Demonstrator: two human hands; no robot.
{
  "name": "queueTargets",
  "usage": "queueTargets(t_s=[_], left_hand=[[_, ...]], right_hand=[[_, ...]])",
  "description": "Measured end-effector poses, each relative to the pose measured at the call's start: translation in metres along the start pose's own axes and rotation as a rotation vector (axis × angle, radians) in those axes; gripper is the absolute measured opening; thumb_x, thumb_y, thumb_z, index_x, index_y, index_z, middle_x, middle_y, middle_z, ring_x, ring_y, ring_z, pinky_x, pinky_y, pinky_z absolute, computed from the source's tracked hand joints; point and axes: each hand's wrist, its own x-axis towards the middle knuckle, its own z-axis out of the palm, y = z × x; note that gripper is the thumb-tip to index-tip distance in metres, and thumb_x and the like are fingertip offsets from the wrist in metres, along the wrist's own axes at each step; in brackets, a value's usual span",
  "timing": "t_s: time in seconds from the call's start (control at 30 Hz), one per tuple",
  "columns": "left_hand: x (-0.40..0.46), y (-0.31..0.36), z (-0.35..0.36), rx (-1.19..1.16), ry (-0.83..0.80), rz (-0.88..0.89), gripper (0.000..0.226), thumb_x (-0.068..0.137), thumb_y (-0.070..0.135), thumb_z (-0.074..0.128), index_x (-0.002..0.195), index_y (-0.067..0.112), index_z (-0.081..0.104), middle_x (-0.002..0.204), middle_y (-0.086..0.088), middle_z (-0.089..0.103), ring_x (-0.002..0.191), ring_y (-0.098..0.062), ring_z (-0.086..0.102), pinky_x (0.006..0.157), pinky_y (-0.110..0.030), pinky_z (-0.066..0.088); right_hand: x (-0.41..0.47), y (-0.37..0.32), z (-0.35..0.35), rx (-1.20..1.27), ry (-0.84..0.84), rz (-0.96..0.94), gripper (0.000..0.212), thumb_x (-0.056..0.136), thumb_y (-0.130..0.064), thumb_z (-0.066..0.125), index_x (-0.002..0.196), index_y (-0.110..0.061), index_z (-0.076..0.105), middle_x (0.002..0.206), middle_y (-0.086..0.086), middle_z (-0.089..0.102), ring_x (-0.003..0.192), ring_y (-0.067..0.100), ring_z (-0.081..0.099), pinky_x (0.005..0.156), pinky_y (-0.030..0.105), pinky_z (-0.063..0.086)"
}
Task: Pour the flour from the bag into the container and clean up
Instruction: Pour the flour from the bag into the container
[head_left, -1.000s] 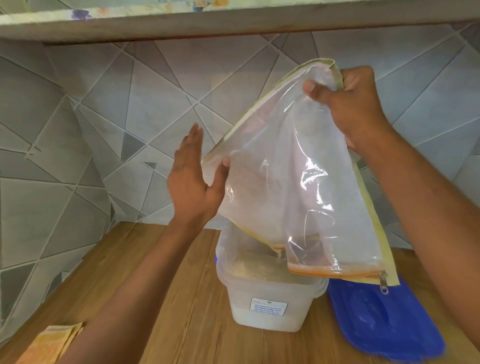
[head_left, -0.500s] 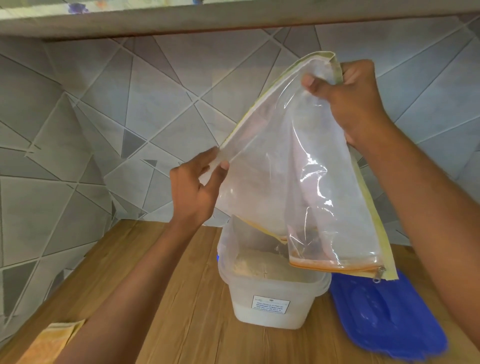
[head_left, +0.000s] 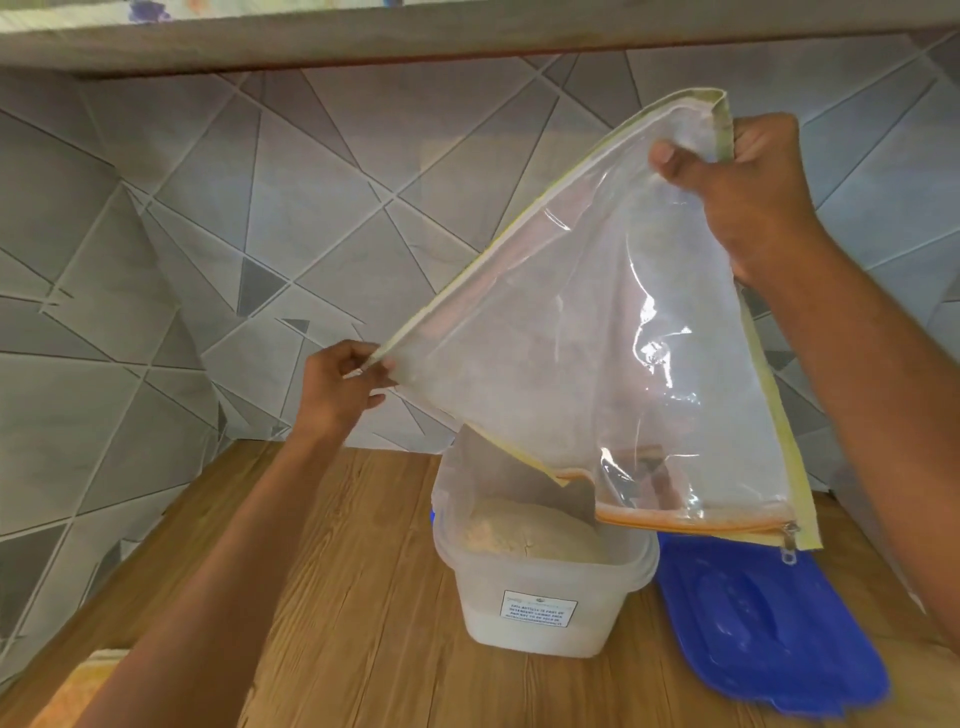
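Both hands pinch the bag (head_left: 597, 332) — right hand (head_left: 748, 192) at its top corner, left hand (head_left: 337, 384) at nine o'clock; likely held inverted so flour (head_left: 530, 530) drops into the container (head_left: 540, 613) below — blue lid (head_left: 769, 639) at three o'clock.

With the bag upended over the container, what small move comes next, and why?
Probably lower the bag away: it looks empty and the flour is heaped in the container. Both the left hand and the right hand grip its corners.
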Motion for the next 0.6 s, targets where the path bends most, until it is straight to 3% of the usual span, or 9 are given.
queueTargets(t_s=[0.03,0.1,0.17,0.27,0.33,0.43,0.5,0.53,0.6], left_hand=[[0.002,-0.001,-0.001,-0.026,0.016,0.008,0.008,0.092,0.010,0.073,0.099,0.006,0.071,0.104,-0.013,0.073,0.098,-0.035,0.073,0.079,-0.042,0.065],[0.007,-0.002,-0.004,-0.044,0.076,0.037,0.007,0.093,0.006,0.070,0.095,-0.001,0.070,0.103,-0.020,0.072,0.094,-0.037,0.074,0.068,-0.034,0.066],[0.010,0.004,-0.005,-0.040,0.090,0.070,0.012,0.094,0.005,0.069,0.098,-0.006,0.068,0.100,-0.019,0.071,0.088,-0.035,0.074,0.065,-0.031,0.065],[0.015,0.011,-0.006,0.088,0.091,0.169,0.010,0.095,0.006,0.068,0.098,-0.003,0.068,0.090,-0.009,0.066,0.080,-0.025,0.069,0.072,-0.039,0.066],[0.018,0.011,-0.007,0.182,0.070,0.209,0.006,0.095,0.009,0.069,0.099,0.005,0.068,0.095,-0.008,0.066,0.085,-0.025,0.066,0.083,-0.046,0.064],[0.012,0.023,-0.003,0.358,-0.062,0.328,0.033,0.086,0.034,0.080,0.113,0.020,0.067,0.108,0.002,0.070,0.101,-0.019,0.066,0.087,-0.037,0.057],[0.006,0.042,0.010,0.448,-0.138,0.450,0.057,0.077,0.051,0.084,0.125,0.029,0.061,0.114,0.011,0.068,0.106,-0.010,0.063,0.088,-0.031,0.051],[0.002,0.053,0.019,0.465,-0.154,0.513,0.061,0.075,0.053,0.084,0.126,0.030,0.060,0.113,0.013,0.066,0.104,-0.009,0.062,0.085,-0.029,0.050],[-0.002,0.074,0.040,0.392,-0.139,0.587,0.047,0.079,0.047,0.083,0.115,0.025,0.064,0.099,0.009,0.067,0.089,-0.013,0.063,0.073,-0.026,0.051]], right_hand=[[0.001,0.005,-0.005,-0.036,0.000,-0.006,0.026,0.085,-0.033,0.080,0.088,-0.008,0.073,0.083,0.006,0.071,0.075,0.016,0.072,0.073,0.035,0.061],[0.000,0.013,-0.016,-0.128,-0.043,-0.040,0.044,0.084,-0.036,0.079,0.090,0.006,0.070,0.081,0.016,0.066,0.069,0.024,0.066,0.067,0.035,0.056],[-0.001,0.018,-0.028,-0.226,-0.061,-0.069,0.056,0.082,-0.039,0.080,0.081,0.014,0.062,0.071,0.011,0.051,0.058,0.012,0.049,0.057,0.025,0.042],[-0.004,0.022,-0.038,-0.313,-0.082,0.002,0.051,0.083,-0.033,0.081,0.060,0.001,0.051,0.050,-0.016,0.039,0.040,0.003,0.035,0.044,0.012,0.029],[-0.005,0.024,-0.036,-0.293,-0.089,0.016,0.049,0.082,-0.033,0.082,0.059,-0.001,0.052,0.041,-0.014,0.035,0.039,0.005,0.033,0.043,0.013,0.028],[-0.002,0.018,-0.019,-0.206,-0.139,-0.011,0.041,0.081,-0.028,0.083,0.053,-0.017,0.055,0.041,-0.014,0.033,0.041,0.003,0.031,0.045,0.016,0.027],[0.000,0.007,0.001,-0.166,-0.194,-0.057,0.039,0.082,-0.023,0.082,0.059,-0.012,0.053,0.042,-0.016,0.031,0.042,0.001,0.029,0.047,0.018,0.025],[0.002,0.000,0.011,-0.143,-0.211,-0.083,0.037,0.083,-0.021,0.081,0.062,-0.008,0.054,0.043,-0.017,0.031,0.043,0.000,0.029,0.047,0.019,0.024],[0.009,-0.014,0.029,-0.131,-0.230,-0.126,0.041,0.082,-0.022,0.082,0.059,-0.008,0.051,0.050,-0.017,0.034,0.046,-0.001,0.030,0.049,0.021,0.026]])
